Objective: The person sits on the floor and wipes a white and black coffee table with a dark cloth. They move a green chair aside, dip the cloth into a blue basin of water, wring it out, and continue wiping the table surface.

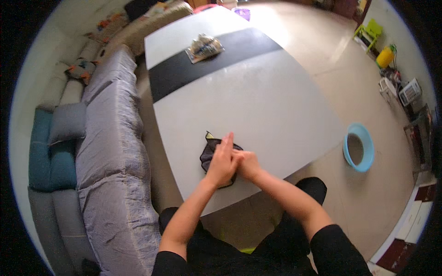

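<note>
A dark grey cloth (207, 156) with black edging lies crumpled on the near part of the table (258, 106). One of its corners shows a small pale yellow patch. My left hand (223, 160) rests over the cloth, fingers stretched out together and pointing away from me. Against its right side is my right hand (247, 164), its fingers curled closed and touching the left hand. What lies inside the right hand's fingers is hidden. Part of the cloth is covered by both hands.
A clear-wrapped bundle (205, 48) sits on the table's black band. Left of the table runs a grey-covered sofa (110, 138) with cushions. A light blue basin (366, 158) holding dark water stands on the floor right. Farther right are a yellow bottle (386, 57) and green folding stool (371, 31).
</note>
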A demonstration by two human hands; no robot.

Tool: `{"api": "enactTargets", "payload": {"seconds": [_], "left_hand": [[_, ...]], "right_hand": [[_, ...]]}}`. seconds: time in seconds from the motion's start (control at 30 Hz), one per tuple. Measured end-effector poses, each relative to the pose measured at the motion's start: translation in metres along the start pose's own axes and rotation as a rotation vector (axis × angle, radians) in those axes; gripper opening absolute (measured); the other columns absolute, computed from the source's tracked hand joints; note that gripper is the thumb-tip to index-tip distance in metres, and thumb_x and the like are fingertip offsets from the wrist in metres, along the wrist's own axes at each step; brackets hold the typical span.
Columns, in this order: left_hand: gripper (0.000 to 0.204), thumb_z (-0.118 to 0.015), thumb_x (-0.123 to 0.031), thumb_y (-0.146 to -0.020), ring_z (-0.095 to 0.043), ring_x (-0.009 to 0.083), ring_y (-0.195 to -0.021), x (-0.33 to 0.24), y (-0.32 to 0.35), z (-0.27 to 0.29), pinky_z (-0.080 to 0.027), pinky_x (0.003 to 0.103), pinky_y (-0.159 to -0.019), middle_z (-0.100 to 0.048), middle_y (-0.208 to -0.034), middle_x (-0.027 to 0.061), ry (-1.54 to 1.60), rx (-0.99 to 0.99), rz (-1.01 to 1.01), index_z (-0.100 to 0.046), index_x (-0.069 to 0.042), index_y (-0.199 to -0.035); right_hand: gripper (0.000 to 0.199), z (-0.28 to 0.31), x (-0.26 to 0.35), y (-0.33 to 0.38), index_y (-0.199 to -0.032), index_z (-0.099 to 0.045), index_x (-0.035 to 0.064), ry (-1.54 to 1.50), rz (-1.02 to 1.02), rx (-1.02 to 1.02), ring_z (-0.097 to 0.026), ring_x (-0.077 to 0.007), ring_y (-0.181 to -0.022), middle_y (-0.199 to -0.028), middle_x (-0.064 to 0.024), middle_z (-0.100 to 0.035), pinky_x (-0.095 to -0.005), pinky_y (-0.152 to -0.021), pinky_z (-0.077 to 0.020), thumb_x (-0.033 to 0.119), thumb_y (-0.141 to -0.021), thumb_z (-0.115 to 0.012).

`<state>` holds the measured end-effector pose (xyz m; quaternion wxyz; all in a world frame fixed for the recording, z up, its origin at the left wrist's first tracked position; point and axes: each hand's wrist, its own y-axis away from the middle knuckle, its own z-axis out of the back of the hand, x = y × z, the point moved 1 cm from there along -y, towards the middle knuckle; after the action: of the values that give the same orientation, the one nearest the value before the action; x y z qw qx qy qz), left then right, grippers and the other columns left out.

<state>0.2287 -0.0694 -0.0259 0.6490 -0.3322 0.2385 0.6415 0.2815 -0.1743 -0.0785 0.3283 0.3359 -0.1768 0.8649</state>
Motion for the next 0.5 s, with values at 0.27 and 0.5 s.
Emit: {"api": "enactTargets", "payload": {"seconds": [0.27, 0.5], "left_hand": [[0.079, -0.067, -0.029, -0.073, -0.015, 0.034, -0.133, -0.008, -0.005, -0.049, -0.017, 0.051, -0.104, -0.017, -0.143, 0.0183, -0.433, 0.145, 0.101, -0.026, -0.005, -0.136], [0.072, -0.064, -0.03, -0.076, -0.017, 0.05, -0.126, -0.053, -0.005, -0.072, -0.021, 0.062, -0.096, -0.015, -0.141, 0.0281, -0.655, 0.19, 0.466, -0.025, -0.031, -0.137]], "right_hand": [[0.034, 0.111, -0.019, 0.076, -0.109, -0.054, 0.0085, -0.305, -0.282, -0.233, -0.053, -0.0269, -0.107, -0.129, -0.0121, -0.046, -0.0324, -0.086, -0.044, 0.0, -0.076, -0.058], [0.065, 0.132, 0.019, 0.503, -0.127, -0.04, -0.0025, -0.241, -1.646, 0.242, -0.044, -0.0323, -0.118, -0.128, -0.0216, -0.044, -0.0402, -0.097, -0.0364, 0.034, -0.078, -0.064]]}}
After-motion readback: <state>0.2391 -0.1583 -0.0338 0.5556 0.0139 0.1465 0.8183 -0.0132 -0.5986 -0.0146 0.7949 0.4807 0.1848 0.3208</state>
